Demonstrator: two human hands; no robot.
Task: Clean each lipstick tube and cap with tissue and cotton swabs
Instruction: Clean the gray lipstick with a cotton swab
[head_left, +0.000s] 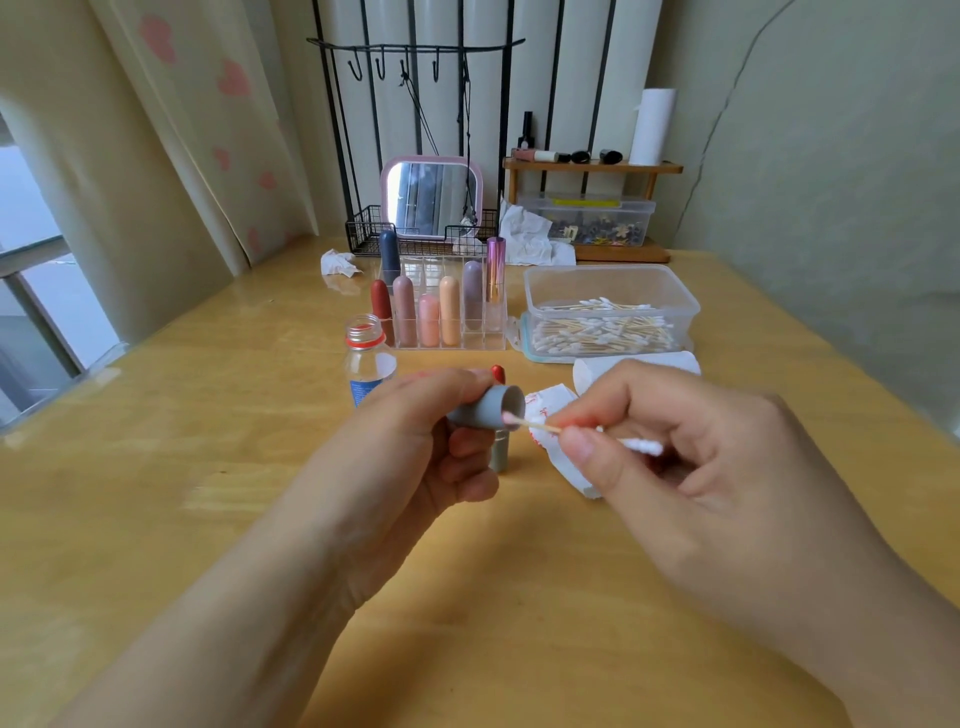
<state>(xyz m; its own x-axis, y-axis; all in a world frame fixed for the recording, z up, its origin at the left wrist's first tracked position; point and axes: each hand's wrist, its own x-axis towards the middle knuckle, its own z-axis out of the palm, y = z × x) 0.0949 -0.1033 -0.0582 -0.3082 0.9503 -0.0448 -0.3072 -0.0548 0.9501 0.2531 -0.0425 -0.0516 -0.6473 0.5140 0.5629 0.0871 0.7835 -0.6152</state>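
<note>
Currently left hand (415, 441) grips grey cap (485, 408); right hand (675, 457) pinches swab (540, 427), pink-stained tip at cap mouth.

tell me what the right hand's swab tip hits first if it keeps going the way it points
Most likely the grey lipstick cap in the left hand: the cotton swab pinched by the right hand points at its open rim, though depth is unclear.
</note>
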